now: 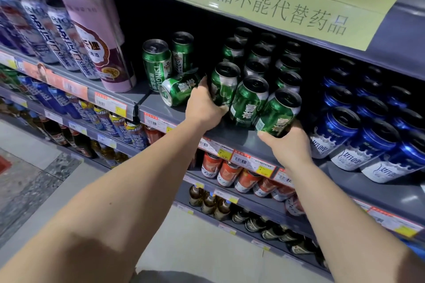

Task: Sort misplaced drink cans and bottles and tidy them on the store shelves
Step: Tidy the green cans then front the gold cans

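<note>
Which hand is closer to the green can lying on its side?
Left. The left hand grips an upright green can right beside the tipped can, nearly touching it. The right hand holds another green can further right, well apart from it.

Green cans [249, 101] upright, one [177, 91] toppled

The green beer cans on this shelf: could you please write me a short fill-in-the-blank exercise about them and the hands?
1. The left hand grips an upright green can whose lid is coloured ____.
2. The green can lying on its ____ sits just left of that hand.
3. The right hand holds the front green can nearest the ____ milk-beer cans.
4. The upright TSINGTAO can stands beside a tall ____ can.

Missing words: black; side; blue; pink
</note>
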The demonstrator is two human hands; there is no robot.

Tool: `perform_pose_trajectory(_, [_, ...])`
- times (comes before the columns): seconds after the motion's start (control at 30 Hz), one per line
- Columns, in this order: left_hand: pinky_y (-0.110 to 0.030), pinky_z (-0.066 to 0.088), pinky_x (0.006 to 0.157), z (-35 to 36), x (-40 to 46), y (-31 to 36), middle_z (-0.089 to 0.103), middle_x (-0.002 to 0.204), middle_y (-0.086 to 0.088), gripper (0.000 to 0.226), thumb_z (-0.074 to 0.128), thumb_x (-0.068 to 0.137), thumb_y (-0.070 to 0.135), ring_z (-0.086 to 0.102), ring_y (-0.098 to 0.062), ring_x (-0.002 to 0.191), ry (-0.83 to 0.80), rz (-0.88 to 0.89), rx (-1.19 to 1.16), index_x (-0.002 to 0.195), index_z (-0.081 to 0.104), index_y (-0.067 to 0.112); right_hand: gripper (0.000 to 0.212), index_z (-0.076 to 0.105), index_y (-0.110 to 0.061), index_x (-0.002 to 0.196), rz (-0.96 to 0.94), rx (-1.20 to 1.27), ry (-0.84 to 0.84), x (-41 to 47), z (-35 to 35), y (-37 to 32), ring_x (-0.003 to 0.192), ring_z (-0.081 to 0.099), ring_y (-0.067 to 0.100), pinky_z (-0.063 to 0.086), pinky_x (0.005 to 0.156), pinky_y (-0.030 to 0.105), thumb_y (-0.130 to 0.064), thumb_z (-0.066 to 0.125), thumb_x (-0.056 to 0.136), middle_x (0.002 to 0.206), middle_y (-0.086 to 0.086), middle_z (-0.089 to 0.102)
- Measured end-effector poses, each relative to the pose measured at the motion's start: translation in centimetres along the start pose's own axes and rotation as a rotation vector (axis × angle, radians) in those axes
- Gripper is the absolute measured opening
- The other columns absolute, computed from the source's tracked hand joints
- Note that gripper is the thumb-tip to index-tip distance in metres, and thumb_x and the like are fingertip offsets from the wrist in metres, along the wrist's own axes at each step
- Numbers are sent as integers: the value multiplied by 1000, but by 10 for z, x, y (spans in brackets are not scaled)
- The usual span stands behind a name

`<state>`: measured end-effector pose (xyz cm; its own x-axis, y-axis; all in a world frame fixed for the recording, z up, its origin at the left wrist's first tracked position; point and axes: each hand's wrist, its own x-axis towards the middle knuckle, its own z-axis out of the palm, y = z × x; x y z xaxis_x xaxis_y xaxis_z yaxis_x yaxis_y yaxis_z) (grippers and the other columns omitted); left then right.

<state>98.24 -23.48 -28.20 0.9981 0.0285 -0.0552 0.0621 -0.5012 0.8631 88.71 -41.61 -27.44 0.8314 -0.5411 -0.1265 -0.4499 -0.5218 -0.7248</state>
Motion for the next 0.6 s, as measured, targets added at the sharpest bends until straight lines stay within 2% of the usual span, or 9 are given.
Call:
perform_pose_trajectory(0.07, [-41, 56, 83, 2, 1, -4, 66, 103, 1, 66, 76, 50, 52, 65, -20, 93, 30, -14, 71, 108, 60, 25, 58, 57, -19, 112, 32, 30, -18, 2, -1, -2, 98, 62, 27, 53, 84, 43, -43, 83, 66, 105, 1, 67])
perform_pose_trajectory(0.13, [-40, 57, 79, -1, -7, -2, 68, 100, 2, 59, 81, 53, 52, 67, -19, 90, 68, -12, 84, 101, 62, 23, 59, 56, -19, 113, 35, 43, -8, 1, -1, -2, 97, 61, 26, 53, 85, 43, -41, 84, 66, 105, 1, 66])
perform_pose_trajectory(0.23, [-40, 54, 80, 1, -11, 3, 66, 107, -2, 62, 87, 62, 41, 64, -23, 95, 156, -50, 47, 108, 54, 15, 62, 52, -19, 116, 12, 6, 9, -5, 1, 0, 102, 60, 28, 52, 86, 43, -41, 83, 67, 110, 2, 64])
perform_pose_trajectory(0.37, [-42, 53, 86, 9, -6, 12, 62, 113, -8, 65, 86, 64, 35, 63, -29, 100, 190, -56, 5, 116, 53, 15, 64, 49, -16, 120, 16, -42, 5, -9, -1, 2, 107, 57, 30, 49, 90, 43, -42, 80, 70, 117, 5, 60])
perform_pose_trajectory(0.5, [-27, 47, 84, 14, -4, 10, 66, 112, -5, 55, 78, 77, 16, 62, -22, 103, 155, -54, -60, 125, 53, 11, 62, 51, -15, 116, 19, -57, -1, -8, -1, 3, 106, 58, 29, 50, 89, 44, -43, 79, 70, 115, 6, 60])
perform_pose_trajectory(0.6, [-22, 42, 83, 7, -10, 13, 62, 107, 3, 51, 67, 87, 12, 57, -13, 98, 140, -66, -138, 134, 47, 12, 60, 51, -14, 115, 13, -66, 3, -8, 0, 2, 105, 58, 29, 51, 87, 44, -43, 79, 70, 113, 5, 60])
